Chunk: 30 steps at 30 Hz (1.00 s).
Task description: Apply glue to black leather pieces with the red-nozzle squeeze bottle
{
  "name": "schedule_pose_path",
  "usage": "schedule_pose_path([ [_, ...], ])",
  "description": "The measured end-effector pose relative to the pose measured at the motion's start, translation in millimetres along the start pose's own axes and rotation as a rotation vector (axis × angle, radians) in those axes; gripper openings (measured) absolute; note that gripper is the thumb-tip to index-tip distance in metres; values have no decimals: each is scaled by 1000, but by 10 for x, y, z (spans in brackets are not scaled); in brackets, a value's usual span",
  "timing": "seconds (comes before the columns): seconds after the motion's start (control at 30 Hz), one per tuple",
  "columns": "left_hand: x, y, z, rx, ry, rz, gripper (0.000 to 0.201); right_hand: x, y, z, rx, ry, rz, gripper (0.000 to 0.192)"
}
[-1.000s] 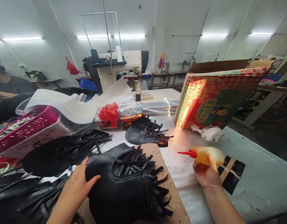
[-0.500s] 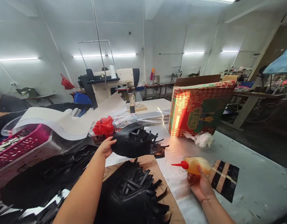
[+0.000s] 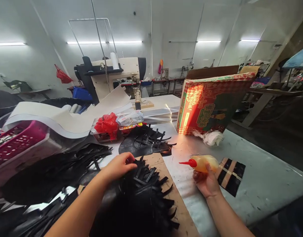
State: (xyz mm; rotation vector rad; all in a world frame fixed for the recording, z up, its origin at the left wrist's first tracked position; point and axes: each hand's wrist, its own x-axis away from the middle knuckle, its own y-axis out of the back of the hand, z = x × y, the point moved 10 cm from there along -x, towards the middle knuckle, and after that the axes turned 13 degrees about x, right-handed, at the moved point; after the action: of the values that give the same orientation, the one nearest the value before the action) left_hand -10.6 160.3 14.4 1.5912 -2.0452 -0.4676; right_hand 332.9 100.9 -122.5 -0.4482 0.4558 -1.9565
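My right hand is wrapped around a squeeze bottle of amber liquid, held sideways with its red nozzle pointing left. Over the near pile of black strappy pieces hovers my left hand, thumb and fingers apart and nothing visible between them. Beyond it, a single black piece with cut-out straps lies flat on the table. The near pile rests on a brown cardboard sheet; my left forearm hides part of it.
More black pieces spread at left beside a pink basket. A red plastic bag sits in a box at the back. A red-green carton stands at back right, and a black-striped board lies right of the bottle.
My left hand has let go of the black piece, which now lies on the table, and has come back over the near pile. The bottle stays in my right hand. The view has tilted down.
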Motion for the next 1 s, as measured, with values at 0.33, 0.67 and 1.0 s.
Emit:
schedule_pose_path([
  [0.33,629,-806,-22,-381,-123,181,26,450,-341,234,-5,-22,38,59],
  [0.67,489,-747,228,238,73,118,22,723,-493,294,287,257,-19,49],
  [1.0,505,-716,245,338,115,97,29,775,-611,311,523,260,-10,43],
])
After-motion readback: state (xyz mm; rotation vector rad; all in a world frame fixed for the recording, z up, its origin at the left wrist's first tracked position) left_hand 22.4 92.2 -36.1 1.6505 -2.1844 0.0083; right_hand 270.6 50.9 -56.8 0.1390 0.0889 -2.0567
